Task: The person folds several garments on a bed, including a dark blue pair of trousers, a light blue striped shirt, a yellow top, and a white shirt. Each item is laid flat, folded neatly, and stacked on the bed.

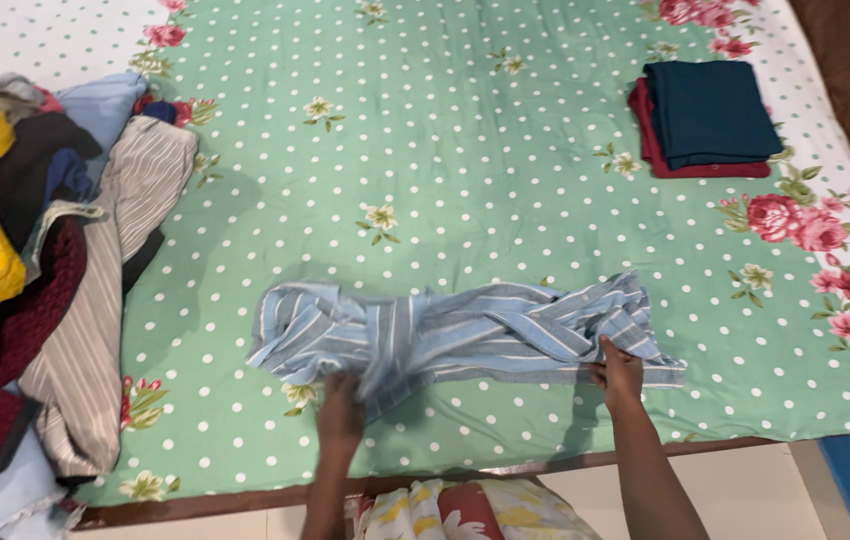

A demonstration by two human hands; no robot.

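Both hands, left hand and right hand, pinch the near edge of the blue striped shirt, each grip closed on cloth, pinning it flat across the bed near its front edge.

No packages, labels, signs or screens

The bed carries only cloth from edge to edge; nothing printed or boxed shows anywhere.

Both bare forearms reaching forward from the lower edge of view, left hand palm down with fingers curled and closed in a pinch, right hand set farther right, fingers bent and gripping, wrists straight, arms roughly parallel, well apart
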